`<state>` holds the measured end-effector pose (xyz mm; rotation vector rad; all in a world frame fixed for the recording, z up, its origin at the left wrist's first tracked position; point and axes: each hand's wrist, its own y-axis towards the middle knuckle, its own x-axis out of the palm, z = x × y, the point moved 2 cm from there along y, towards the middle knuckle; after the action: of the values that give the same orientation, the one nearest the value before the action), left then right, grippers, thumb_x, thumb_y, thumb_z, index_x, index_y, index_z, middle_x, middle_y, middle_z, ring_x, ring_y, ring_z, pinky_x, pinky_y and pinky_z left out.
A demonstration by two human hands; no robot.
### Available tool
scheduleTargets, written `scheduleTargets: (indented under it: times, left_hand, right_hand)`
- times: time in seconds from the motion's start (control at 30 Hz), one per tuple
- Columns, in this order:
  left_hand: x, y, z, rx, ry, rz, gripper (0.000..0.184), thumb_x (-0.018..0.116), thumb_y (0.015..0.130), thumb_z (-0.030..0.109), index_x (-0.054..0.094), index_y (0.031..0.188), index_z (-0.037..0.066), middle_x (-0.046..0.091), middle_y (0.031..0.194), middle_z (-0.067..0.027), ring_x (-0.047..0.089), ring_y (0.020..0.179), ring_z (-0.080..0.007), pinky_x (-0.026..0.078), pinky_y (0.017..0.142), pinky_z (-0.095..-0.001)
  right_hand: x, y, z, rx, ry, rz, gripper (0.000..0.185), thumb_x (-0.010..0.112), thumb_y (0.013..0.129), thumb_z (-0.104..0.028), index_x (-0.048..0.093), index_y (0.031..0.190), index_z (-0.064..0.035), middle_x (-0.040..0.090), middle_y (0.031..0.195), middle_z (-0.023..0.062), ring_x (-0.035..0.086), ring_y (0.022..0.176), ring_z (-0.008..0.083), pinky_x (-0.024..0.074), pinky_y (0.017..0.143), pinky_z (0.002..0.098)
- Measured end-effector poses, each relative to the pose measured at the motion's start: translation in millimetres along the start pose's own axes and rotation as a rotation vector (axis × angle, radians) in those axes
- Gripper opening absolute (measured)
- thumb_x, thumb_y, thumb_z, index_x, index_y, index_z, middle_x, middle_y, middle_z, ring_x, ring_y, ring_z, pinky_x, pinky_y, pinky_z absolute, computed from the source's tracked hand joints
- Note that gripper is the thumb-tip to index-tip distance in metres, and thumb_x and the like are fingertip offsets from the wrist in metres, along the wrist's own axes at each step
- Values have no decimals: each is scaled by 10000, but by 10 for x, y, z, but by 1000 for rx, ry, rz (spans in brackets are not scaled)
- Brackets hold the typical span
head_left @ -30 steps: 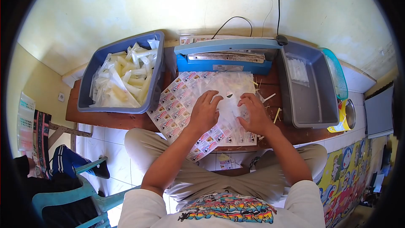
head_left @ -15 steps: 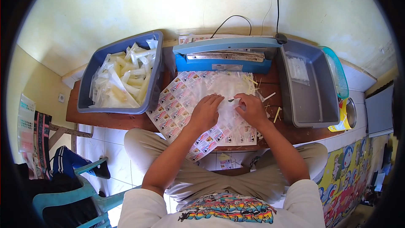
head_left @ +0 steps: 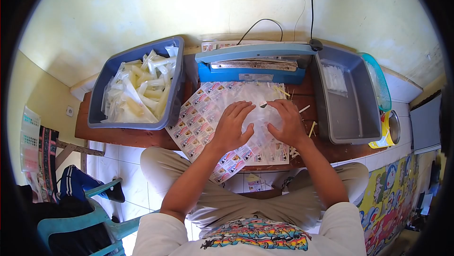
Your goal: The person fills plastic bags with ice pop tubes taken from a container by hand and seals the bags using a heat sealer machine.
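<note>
My left hand (head_left: 232, 126) hovers with fingers and thumb spread over a thin clear plastic film (head_left: 246, 96), which looks like loose bags. Across from it, my right hand (head_left: 286, 124) has its thumb well apart from its fingers. A small white and dark piece (head_left: 263, 105) sits by my right fingertips; whether it sticks to them or lies on the plastic I cannot tell. Printed label sheets (head_left: 194, 122) are spread beneath the plastic. Behind both hands stands a blue impulse sealer (head_left: 250, 72) with its long arm raised.
On the left, a grey tub (head_left: 124, 125) holds many pale yellow filled plastic tubes (head_left: 142, 85). A second grey tub (head_left: 350, 121) at right contains a clear packet (head_left: 334, 77). Paper strips (head_left: 312, 129) litter the wooden table (head_left: 127, 136). A yellow tin (head_left: 388, 130) stands beyond.
Both hands have opened: the thumbs have dropped towards me, away from the fingertips that were close together on the plastic. The tubs and sealer stay where they were.
</note>
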<state>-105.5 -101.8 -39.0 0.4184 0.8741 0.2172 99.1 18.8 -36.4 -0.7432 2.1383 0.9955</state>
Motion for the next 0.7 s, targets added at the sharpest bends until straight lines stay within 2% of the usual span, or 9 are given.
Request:
scheduleTargets:
  times: [0.07,0.3,0.4,0.47,0.5,0.57,0.7]
  left_hand:
    - [-57,25,33,33,-45,67,537,684,926,140,624,1447,26,647,1463,-214,571,1388,-430,437,1196,-521]
    - [-148,54,74,17,-54,154,398,633,1010,135,664,1386,7,664,1435,-206,598,1358,-419,447,1176,-516]
    - [-241,74,150,34,-75,204,336,623,1038,130,690,1343,7,695,1381,-197,622,1326,-416,456,1162,-509]
    - [-352,82,201,55,-57,319,307,630,1039,113,702,1318,5,721,1312,-199,657,1268,-403,495,1107,-487]
    - [-409,82,226,52,-54,322,307,630,1039,113,702,1318,5,721,1312,-199,657,1268,-403,495,1107,-487]
    - [-542,87,256,1,-86,414,280,648,1034,96,715,1287,-5,738,1245,-200,689,1200,-387,525,1048,-461]
    - [-849,78,237,-6,-27,520,252,669,1016,61,727,1249,-17,746,1203,-203,718,1127,-373,550,991,-433]
  right_hand:
    - [-41,5,-15,32,55,12,613,843,800,-221,666,1371,-87,650,1301,173,618,1239,381,476,1057,500]
    - [-166,46,-149,-22,151,21,586,820,825,-216,655,1369,-73,639,1313,183,610,1239,404,467,1075,504]
    - [-195,70,-256,-62,241,26,566,810,839,-193,653,1368,-64,634,1315,179,635,1187,369,506,1020,484]
    - [-200,101,-364,-19,297,57,532,801,851,-133,655,1358,-57,644,1294,166,670,1088,312,549,932,436]
    - [-194,124,-417,-23,300,53,532,801,851,-133,655,1358,-57,644,1294,166,670,1088,312,549,932,436]
    - [-194,195,-524,-79,326,105,505,801,852,-67,661,1337,-57,660,1266,149,686,985,261,567,862,380]
    - [-125,428,-773,-128,380,126,477,797,861,-31,665,1319,-50,673,1240,143,700,955,245,578,832,356]
